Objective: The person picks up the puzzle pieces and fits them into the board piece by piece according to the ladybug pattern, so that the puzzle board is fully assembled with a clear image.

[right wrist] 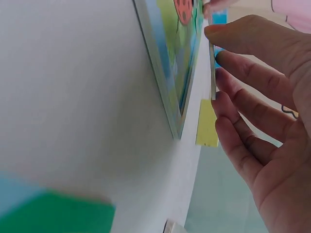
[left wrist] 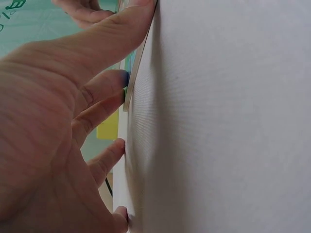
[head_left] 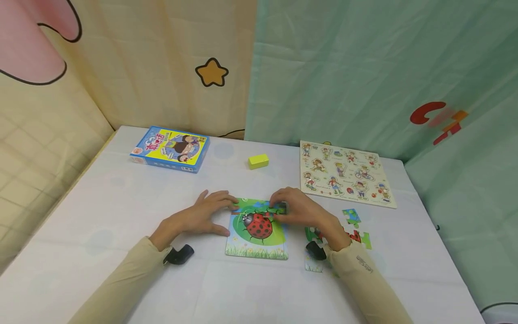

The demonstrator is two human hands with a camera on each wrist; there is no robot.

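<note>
At the ladybug board (head_left: 256, 254), the right hand (head_left: 298, 207) pinched a jigsaw piece (right wrist: 213, 73), misalignment risking a jam; the left hand (head_left: 206, 213) lay splayed.

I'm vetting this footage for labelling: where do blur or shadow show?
Right wrist: the green-and-blue piece, lower left, is out of focus. Left wrist: a soft dark band of shadow runs down the white tabletop beside the left hand. Head: the ladybug puzzle reads clearly.
</note>
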